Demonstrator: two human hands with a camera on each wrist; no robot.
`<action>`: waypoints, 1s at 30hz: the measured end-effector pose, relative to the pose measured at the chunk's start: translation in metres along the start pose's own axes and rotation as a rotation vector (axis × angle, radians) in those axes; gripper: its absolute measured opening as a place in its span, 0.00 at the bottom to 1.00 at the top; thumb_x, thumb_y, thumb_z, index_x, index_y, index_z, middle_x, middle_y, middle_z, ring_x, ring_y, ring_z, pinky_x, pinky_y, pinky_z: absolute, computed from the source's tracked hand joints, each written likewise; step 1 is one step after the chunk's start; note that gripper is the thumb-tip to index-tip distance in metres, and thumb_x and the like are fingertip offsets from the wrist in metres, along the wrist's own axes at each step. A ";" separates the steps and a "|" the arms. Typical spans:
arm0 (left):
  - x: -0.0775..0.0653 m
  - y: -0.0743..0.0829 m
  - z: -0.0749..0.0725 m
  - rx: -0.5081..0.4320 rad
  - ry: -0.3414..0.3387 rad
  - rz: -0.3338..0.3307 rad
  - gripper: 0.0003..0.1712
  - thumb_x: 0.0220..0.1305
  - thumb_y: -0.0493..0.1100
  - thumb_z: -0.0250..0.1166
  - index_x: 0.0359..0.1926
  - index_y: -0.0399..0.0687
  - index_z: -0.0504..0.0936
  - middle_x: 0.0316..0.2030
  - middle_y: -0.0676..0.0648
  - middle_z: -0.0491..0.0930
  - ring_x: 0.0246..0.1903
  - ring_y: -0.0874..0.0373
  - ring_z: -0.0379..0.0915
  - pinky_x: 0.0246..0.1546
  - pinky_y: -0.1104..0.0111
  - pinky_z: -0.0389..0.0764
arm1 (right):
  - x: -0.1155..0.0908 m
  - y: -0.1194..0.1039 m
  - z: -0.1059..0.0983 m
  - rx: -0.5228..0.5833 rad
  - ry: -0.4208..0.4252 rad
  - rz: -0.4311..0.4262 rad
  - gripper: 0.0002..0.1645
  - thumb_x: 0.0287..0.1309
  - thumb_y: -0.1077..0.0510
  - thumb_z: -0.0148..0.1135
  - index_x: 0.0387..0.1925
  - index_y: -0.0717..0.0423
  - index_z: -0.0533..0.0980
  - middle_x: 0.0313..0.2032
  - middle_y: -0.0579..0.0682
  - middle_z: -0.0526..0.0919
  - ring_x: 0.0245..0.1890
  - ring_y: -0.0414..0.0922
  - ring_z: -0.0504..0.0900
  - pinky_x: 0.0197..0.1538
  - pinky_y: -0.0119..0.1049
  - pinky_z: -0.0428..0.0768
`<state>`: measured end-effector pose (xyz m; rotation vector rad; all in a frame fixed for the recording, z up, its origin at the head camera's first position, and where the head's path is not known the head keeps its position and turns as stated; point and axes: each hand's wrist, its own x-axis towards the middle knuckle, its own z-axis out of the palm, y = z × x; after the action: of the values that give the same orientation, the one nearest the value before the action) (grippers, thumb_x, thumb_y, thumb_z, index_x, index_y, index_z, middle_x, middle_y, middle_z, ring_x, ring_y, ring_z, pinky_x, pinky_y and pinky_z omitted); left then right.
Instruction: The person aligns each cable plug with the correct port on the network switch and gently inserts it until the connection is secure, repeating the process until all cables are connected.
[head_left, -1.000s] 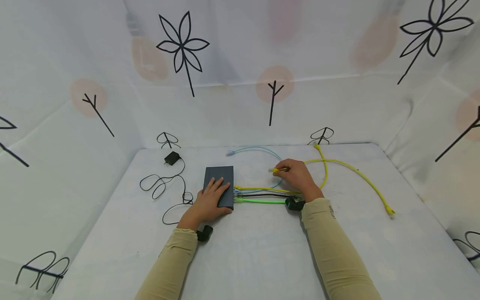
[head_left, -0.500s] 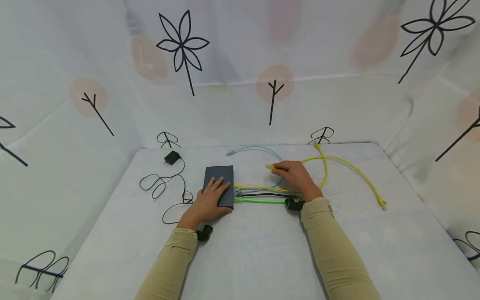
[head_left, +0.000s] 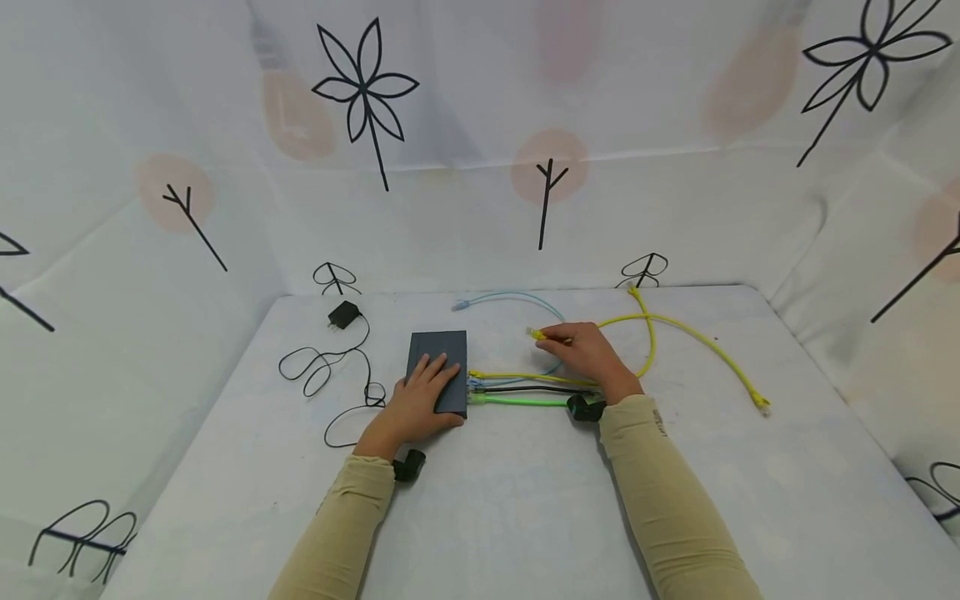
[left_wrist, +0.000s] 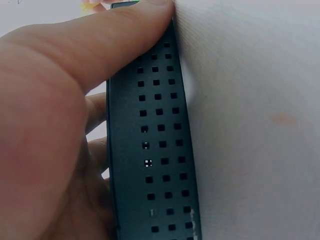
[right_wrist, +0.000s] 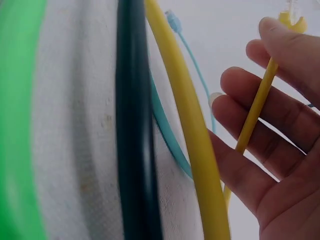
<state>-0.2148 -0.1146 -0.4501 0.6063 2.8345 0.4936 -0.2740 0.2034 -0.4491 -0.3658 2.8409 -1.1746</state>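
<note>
A dark grey network switch (head_left: 438,342) lies on the table in the head view. My left hand (head_left: 420,400) rests on it, fingers spread over the top; the left wrist view shows the thumb (left_wrist: 125,35) along its vented side. My right hand (head_left: 588,354) pinches a yellow network cable just behind its clear plug (right_wrist: 292,10), between thumb and index finger. That cable runs down across the other fingers in the right wrist view. On the switch's right side sit plugs of another yellow cable (head_left: 517,377), a light blue, a black and a green cable (head_left: 525,402).
A black power adapter (head_left: 344,315) with a thin looped cord (head_left: 326,358) lies left of the switch. The light blue cable's loose plug (head_left: 461,306) is behind it. At right, the held cable's far plug (head_left: 761,403) rests on the table, and the yellow cables cross near the back edge.
My right hand has shifted the held plug a little leftward and slightly back, toward the switch. The cable's far end has slid left and back. My left hand has stayed put.
</note>
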 end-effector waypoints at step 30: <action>-0.001 0.000 -0.001 -0.017 0.009 0.010 0.50 0.57 0.62 0.68 0.76 0.60 0.54 0.77 0.49 0.45 0.77 0.45 0.32 0.65 0.34 0.52 | 0.005 -0.002 0.010 -0.061 0.168 -0.214 0.17 0.66 0.49 0.60 0.51 0.53 0.77 0.44 0.53 0.87 0.45 0.52 0.85 0.48 0.48 0.81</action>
<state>-0.2141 -0.1157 -0.4488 0.6168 2.8342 0.5222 -0.2774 0.1938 -0.4542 -0.6160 3.0507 -1.2079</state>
